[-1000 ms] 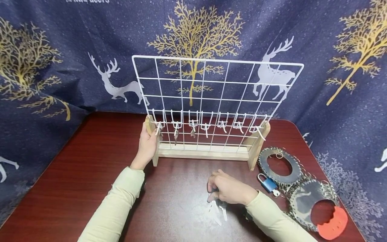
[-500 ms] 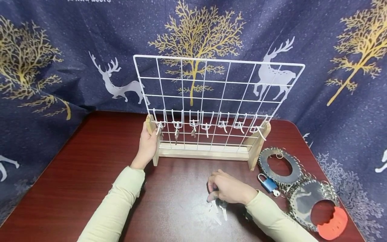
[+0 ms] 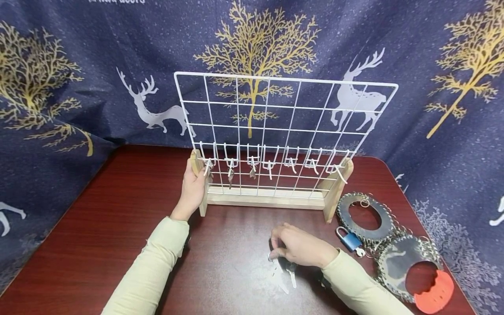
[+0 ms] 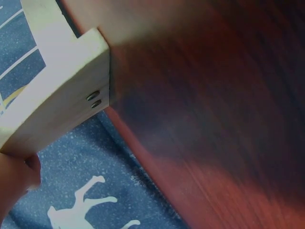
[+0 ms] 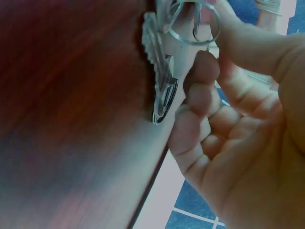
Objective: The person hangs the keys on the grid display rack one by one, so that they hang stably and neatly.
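Note:
My left hand [image 3: 193,186] grips the left wooden upright [image 4: 66,90] of a white wire grid rack [image 3: 285,106]. Low over the table, my right hand [image 3: 297,246] pinches a thin metal key ring [image 5: 183,40] between thumb and index finger, its other fingers curled in. Silvery keys [image 5: 157,57] hang down from the ring to the tabletop. In the head view one key [image 3: 292,278] lies beside other pale keys blurred by glare. Along the rack runs a row of white hooks [image 3: 269,167]; small keys [image 3: 230,174] hang on the left ones.
On the red-brown table [image 3: 90,236], right of the rack, lie a blue padlock [image 3: 349,239] with a key in it and two dark rings edged with chain [image 3: 364,214]. A red handle piece [image 3: 434,292] joins the nearer one. A patterned blue cloth [image 3: 149,39] hangs behind.
The key ring now shows at my right thumb tip, raised slightly from the keys. My right hand has barely shifted; my left hand keeps its hold on the upright.

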